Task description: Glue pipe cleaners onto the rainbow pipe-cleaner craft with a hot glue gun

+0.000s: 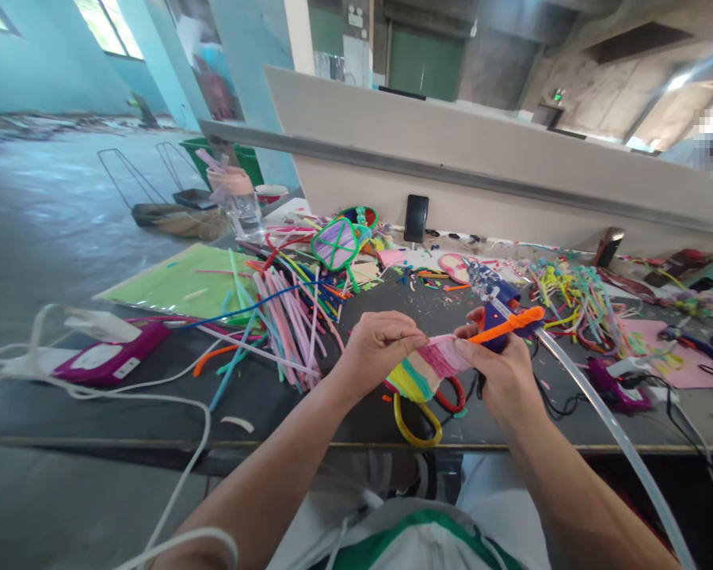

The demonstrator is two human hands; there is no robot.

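Note:
A striped panel of pipe cleaners (419,378), pink, cream, teal and yellow, is held up between my hands over the front of the table. My left hand (380,352) pinches its upper left edge. At its right edge is the thumb of my right hand (505,368), which also holds a blue glue gun (499,321), nozzle pointing away, a long clear glue stick (606,423) trailing from its back. An orange pipe cleaner (508,324) slants up from my right thumb across the gun. Beneath the panel, a yellow loop (419,431) and a red loop (455,396) resemble scissor handles.
Loose pipe cleaners (291,324) lie left, by a green sheet (184,281) and a purple power strip (116,352) with white cables. Behind are a bottle (238,202), finished pieces (334,244) and a phone (416,218). Right: pastel strands (588,297), another power strip (618,384).

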